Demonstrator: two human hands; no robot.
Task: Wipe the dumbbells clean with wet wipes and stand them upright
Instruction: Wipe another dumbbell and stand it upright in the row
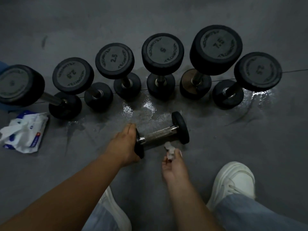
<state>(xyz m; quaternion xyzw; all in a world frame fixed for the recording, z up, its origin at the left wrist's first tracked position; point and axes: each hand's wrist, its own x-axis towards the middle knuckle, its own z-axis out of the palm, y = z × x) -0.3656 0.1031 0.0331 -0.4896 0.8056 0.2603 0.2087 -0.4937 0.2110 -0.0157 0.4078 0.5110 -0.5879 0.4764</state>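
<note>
Looks done: six upright dumbbells (162,50), row across upper frame. Pending: seventh dumbbell (160,133), on its side at centre. Left hand (123,145) clamped on one head; right hand (175,167) pinching wet wipe (169,150) just below handle.

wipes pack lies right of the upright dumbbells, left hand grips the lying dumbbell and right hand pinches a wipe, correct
No: the head view shows the wipes pack left of the upright dumbbells, not right. The rest holds: the left hand grips the lying dumbbell and the right hand pinches a wipe.
</note>
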